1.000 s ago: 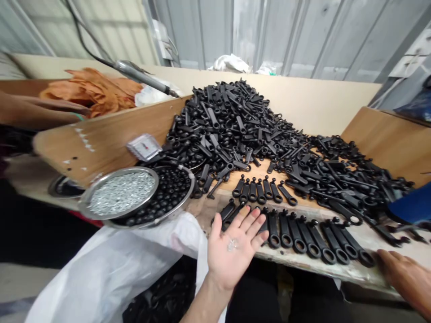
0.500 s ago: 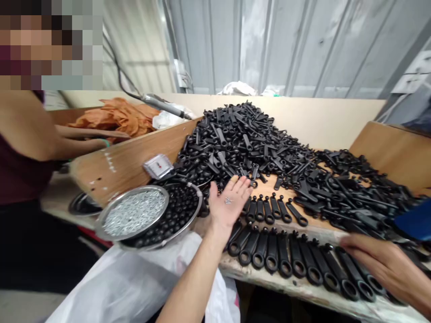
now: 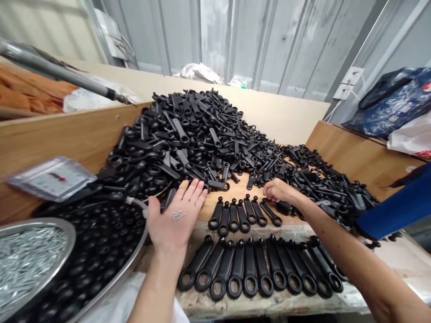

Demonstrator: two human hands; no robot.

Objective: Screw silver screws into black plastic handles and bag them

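My left hand is held palm up with its fingers stretched out flat. Several small silvery screws lie loose on its palm. At the back end of the short row of black ring-ended handles, my right hand has its fingers curled together; whatever they pinch, if anything, is hidden. A longer row of the same handles lies along the front edge of the bench, rings toward me. To the left, a metal bowl of small silvery screws sits over a larger basin of round black knobs.
A big heap of black handles fills the back of the bench and spreads right. A clear plastic box lies by the left board. A power screwdriver hangs above it. At right are a blue object and a patterned bag.
The view has turned right and come closer. My right hand has moved from the right end of the front row to the short row behind. My left palm stays open with the screws.
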